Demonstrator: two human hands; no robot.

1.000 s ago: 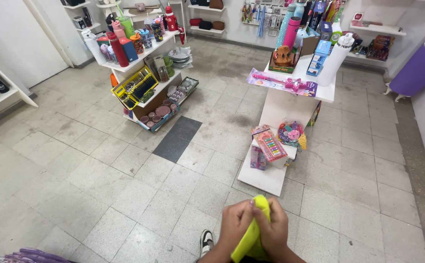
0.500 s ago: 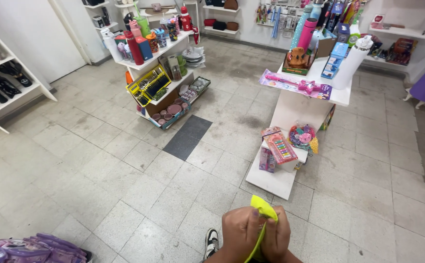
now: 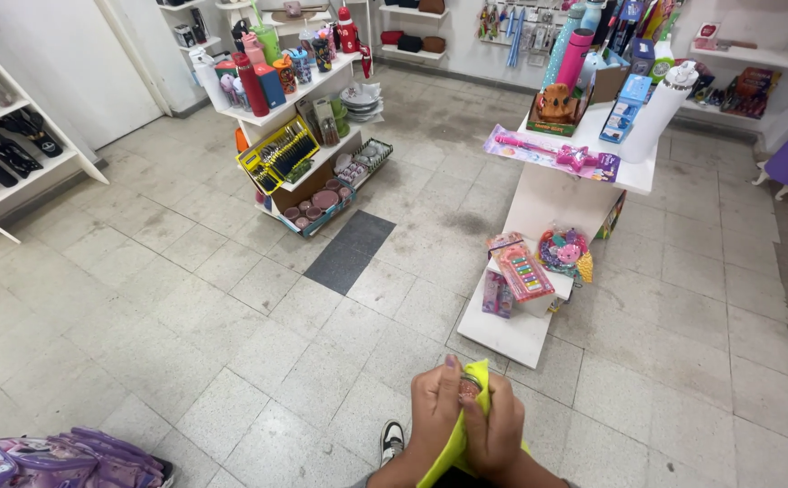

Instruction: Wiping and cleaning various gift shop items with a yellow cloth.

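Hands sit at the bottom centre of the frame, pressed together around a yellow cloth [image 3: 460, 434]. The left hand [image 3: 436, 407] and the right hand [image 3: 495, 429] clamp the cloth between them, with a small round pinkish object [image 3: 471, 389] peeking out at the fingertips; what it is cannot be told.

Compared with 0.5 s ago, the view has swung slightly: the purple backpacks [image 3: 60, 456] have slid further into the lower left corner, and the shelves sit a little lower and nearer. The cloth's upper tip, which stuck up clear above the fingers before, now shows only just above them, and more of the cloth hangs out below the hands.

The cloth's long axis runs from the upper right, near the fingertips, down to the lower left, where its free end leaves the frame at the bottom edge.

A black and white shoe [image 3: 392, 440] rests on the tiled floor [image 3: 186, 325] just left of the hands. A white display stand [image 3: 539, 208] with toys rises in the right centre; another stand [image 3: 295, 117] with bottles stands in the upper left centre. A dark mat [image 3: 349, 253] lies between them.
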